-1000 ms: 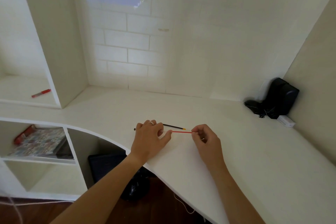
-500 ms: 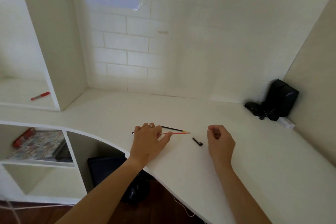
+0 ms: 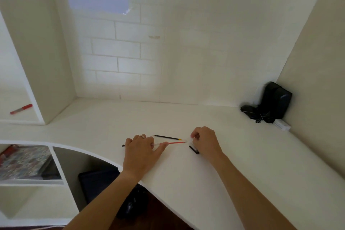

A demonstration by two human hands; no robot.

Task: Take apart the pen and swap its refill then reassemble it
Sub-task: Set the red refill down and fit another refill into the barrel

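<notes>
Pale tabletop (image 3: 233,164) under a white brick wall. Far left on a shelf, red marker (image 3: 21,109). Lower centre, left hand (image 3: 141,152) pressed down on clear pen barrel (image 3: 155,144), fingers closed over it, red refill (image 3: 176,143) sticking out rightward. Just above, black refill (image 3: 167,137) lying loose. Right hand (image 3: 205,141) pinched at red refill's tip; what it holds unclear. Black cap (image 3: 193,149) beside it. Upper right corner, black pouch (image 3: 274,102).

Home study nook, built-in desk (image 3: 186,117), shelves (image 3: 56,162)
</notes>
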